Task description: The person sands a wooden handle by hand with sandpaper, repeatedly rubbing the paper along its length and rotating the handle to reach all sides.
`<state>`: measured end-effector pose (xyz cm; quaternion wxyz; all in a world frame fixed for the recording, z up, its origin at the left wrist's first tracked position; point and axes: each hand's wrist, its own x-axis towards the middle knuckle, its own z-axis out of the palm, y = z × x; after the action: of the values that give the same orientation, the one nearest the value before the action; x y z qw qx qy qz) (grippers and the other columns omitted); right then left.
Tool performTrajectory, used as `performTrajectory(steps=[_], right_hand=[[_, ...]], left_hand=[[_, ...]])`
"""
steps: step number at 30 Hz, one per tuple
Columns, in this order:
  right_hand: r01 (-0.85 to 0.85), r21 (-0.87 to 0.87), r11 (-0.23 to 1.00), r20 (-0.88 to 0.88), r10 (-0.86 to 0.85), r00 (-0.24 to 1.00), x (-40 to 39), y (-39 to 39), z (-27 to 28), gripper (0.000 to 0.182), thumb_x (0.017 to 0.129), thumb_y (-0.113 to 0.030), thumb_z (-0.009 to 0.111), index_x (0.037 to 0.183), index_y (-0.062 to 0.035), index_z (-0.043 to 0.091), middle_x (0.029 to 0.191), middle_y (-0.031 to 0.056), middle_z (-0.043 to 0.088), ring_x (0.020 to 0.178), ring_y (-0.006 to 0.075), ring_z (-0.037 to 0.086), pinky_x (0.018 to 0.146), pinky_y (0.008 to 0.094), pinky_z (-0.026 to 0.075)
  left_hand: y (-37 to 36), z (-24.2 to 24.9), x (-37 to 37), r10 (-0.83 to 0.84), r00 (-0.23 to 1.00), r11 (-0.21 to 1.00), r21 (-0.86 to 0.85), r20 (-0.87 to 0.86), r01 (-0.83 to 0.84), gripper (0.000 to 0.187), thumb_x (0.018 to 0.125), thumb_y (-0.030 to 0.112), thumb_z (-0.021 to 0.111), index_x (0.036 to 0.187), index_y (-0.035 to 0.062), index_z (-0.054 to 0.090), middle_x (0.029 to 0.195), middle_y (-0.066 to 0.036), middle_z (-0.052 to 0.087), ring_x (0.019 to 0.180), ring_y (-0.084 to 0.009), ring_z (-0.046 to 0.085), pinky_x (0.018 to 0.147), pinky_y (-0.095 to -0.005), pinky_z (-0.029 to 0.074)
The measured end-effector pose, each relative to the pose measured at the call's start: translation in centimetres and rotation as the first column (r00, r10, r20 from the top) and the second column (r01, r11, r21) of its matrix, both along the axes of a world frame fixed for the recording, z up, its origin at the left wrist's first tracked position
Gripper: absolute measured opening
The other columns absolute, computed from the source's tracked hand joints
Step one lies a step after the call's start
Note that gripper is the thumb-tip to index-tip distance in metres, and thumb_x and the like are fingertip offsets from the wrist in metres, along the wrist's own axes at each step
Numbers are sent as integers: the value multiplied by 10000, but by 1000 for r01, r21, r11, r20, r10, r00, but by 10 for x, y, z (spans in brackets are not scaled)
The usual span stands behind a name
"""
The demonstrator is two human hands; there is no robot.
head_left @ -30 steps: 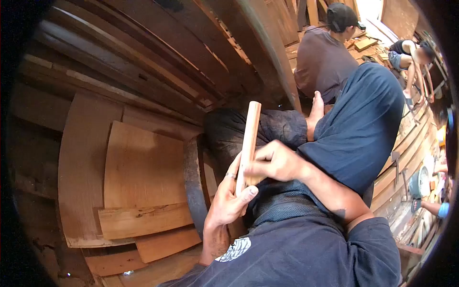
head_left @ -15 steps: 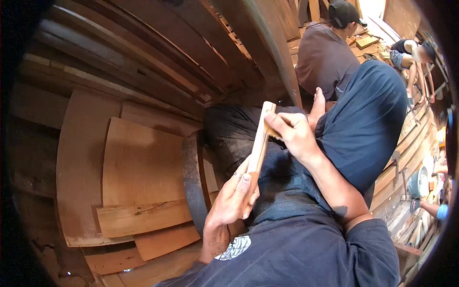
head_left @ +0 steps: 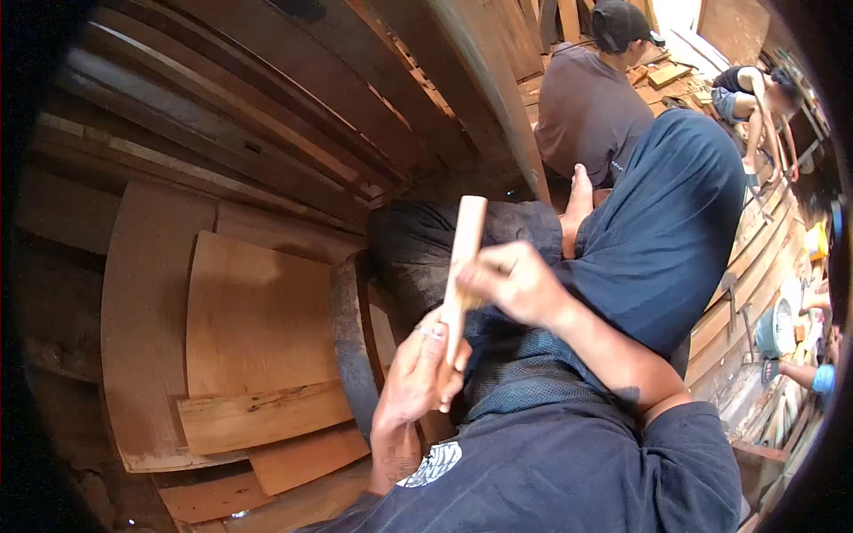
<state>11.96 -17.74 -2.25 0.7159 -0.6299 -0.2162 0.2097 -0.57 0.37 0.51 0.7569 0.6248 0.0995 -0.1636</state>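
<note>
A smooth, pale wooden stick (head_left: 467,233) stands tilted above my lap. My left hand (head_left: 416,371) is closed around its lower end, with a ring on one finger. Partway up the stick, my right hand (head_left: 515,282) presses a small tan piece of sandpaper (head_left: 468,303) against its side. The right fingers are pinched and blurred by motion. Most of the sandpaper is hidden under them.
Several flat boards (head_left: 262,311) lie at my left beside a dark curved piece (head_left: 353,342). Long planks (head_left: 267,107) rise ahead. A person in a cap (head_left: 593,107) sits close in front. Another person (head_left: 751,98) bends farther off, near a bucket (head_left: 776,329).
My right hand has slid down the stick toward my left hand. The stick now stands more upright and slightly farther left.
</note>
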Motion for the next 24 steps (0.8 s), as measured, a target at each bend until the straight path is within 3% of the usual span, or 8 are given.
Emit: performTrajectory(steps=[4,8,11,13,15,17,19,24], right_hand=[[-167,-10,986,52,167,984,-14,13,-16,338,969,-319,806,954,19,806,775,15,737,760,43,611,681,282,516],[408,9,913,191,-402,896,34,-3,-14,409,1016,-334,745,767,-11,762,622,-41,623,580,11,488,493,258,363],[246,69,967,175,-254,951,7,7,-9,388,1006,-357,756,852,-3,792,624,-32,611,613,27,505,542,276,405],[-78,-177,981,117,100,988,-10,10,-22,390,962,-395,800,930,-7,802,685,34,688,654,40,572,596,306,480],[-101,-164,981,148,125,981,-10,15,-29,393,977,-386,787,900,-1,800,697,15,694,649,33,559,585,284,463],[229,68,971,78,-234,969,8,16,-20,416,1006,-374,758,836,5,780,668,-26,646,624,27,509,555,268,414],[431,57,900,84,-435,897,35,-1,-16,397,1037,-335,721,833,3,767,685,-39,646,638,18,513,545,258,407],[99,-112,989,204,-75,976,-15,18,-29,274,993,-315,765,1035,-48,813,784,73,751,681,65,602,612,303,495]], left_hand=[[1,-1,0,86,996,994,60,34,-88,536,1156,420,391,1538,52,472,809,-16,554,464,-35,417,391,-205,348],[-5,-2,1,41,999,998,50,19,-41,551,1157,423,387,1569,62,450,808,-12,546,473,-35,412,399,-201,341],[-6,-4,2,52,998,996,70,25,-54,542,1160,406,384,1570,58,449,787,-11,540,472,-40,413,399,-204,336],[-1,-8,2,125,992,987,94,31,-127,535,1162,396,383,1568,55,452,771,-5,534,468,-40,409,399,-205,334],[4,-9,1,84,995,992,92,52,-89,515,1165,376,381,1564,59,458,750,11,520,464,-35,398,401,-207,328],[-6,-1,2,101,995,985,142,-5,-99,510,1167,368,378,1563,57,460,746,17,514,461,-33,388,402,-207,321],[-10,-5,2,19,1000,998,58,-3,-19,530,1161,389,396,1573,59,446,736,27,488,469,-31,378,402,-209,311],[-4,-3,3,84,996,985,154,-12,-81,582,1157,476,333,1593,103,434,701,56,457,471,-22,369,417,-197,312]])
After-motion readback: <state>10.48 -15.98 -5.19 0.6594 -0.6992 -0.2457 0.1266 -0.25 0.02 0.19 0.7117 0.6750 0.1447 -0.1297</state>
